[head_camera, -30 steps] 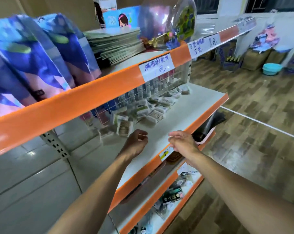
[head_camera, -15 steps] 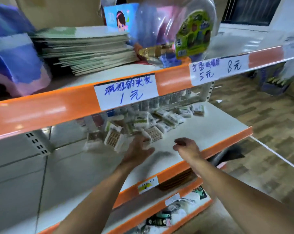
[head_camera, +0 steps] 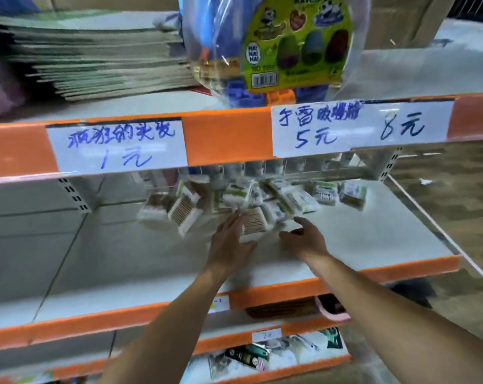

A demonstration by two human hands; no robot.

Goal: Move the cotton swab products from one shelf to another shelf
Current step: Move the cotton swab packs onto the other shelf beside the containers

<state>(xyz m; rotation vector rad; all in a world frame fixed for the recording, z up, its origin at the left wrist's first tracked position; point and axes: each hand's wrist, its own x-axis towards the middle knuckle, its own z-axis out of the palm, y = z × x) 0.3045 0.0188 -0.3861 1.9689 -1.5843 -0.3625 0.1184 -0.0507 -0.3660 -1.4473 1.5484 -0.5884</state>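
Note:
Several small clear packs of cotton swabs [head_camera: 295,199] lie in a loose pile at the back of the white middle shelf [head_camera: 373,234], under the orange price rail. My left hand [head_camera: 228,242] reaches in with its fingers stretched out, its fingertips against the nearest pack [head_camera: 254,220], which shows brown stick ends. Just right of that pack my right hand [head_camera: 304,236] hovers over the shelf, fingers relaxed and holding nothing. Another pack [head_camera: 185,212] leans tilted at the left end of the pile.
The shelf above carries a stack of flat cardboard [head_camera: 96,56] and a bagged toy [head_camera: 276,45]. Its orange rail [head_camera: 223,137] with handwritten price labels overhangs the pile. Lower shelves hold small goods [head_camera: 251,356]. Wood-pattern floor lies to the right.
Both hands have reached further into the shelf toward the swab pile, and the left hand's fingers have opened out onto the nearest pack. The camera has moved closer and lower.

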